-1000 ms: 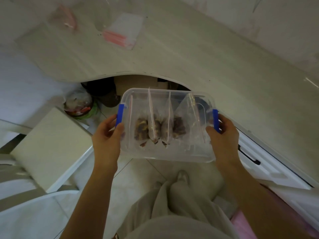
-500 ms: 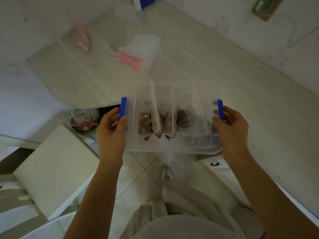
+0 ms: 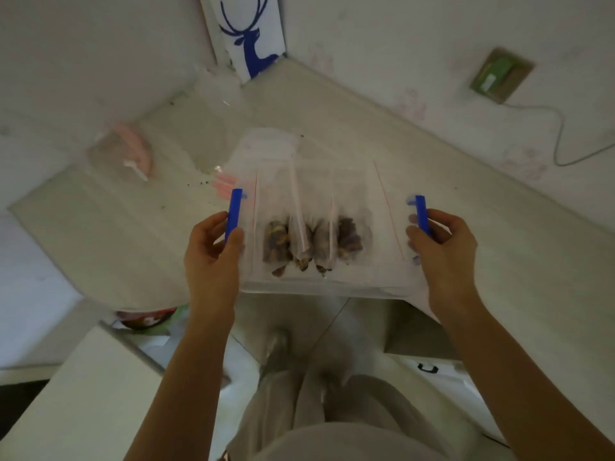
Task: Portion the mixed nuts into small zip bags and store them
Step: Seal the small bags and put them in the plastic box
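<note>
- Since half a second ago the box [image 3: 332,285] has gone forward, from the table's near edge to over the table [image 3: 519,277], and it now hides part of the stack of empty bags.
- Nearest, at six o'clock, my pale trousers [image 3: 332,427] and one shoe [image 3: 274,349] are above the tiled floor.
- At eight o'clock a white stool [image 3: 66,410] stands beside my left arm.
- My left hand [image 3: 213,254] grasps the box's left end at nine o'clock, thumb beside the left blue clip [image 3: 234,217].
- My right hand [image 3: 442,254] grasps the right end at three o'clock, fingers curled round the right blue clip [image 3: 422,214].
- Whether the clear box's base touches the table, I cannot tell.
- Inside, the zip bags of nuts [image 3: 312,244] stand side by side in the middle, nuts settled at their bottoms.
- The empty bags [image 3: 266,148] lie at eleven o'clock from the box, partly behind it.
- A crumpled bag with a pink strip [image 3: 129,151] lies at ten o'clock, well apart.
- Farthest, a blue deer picture [image 3: 249,31] leans in the corner at twelve o'clock, and a wall socket [image 3: 499,74] sits at one o'clock.
</note>
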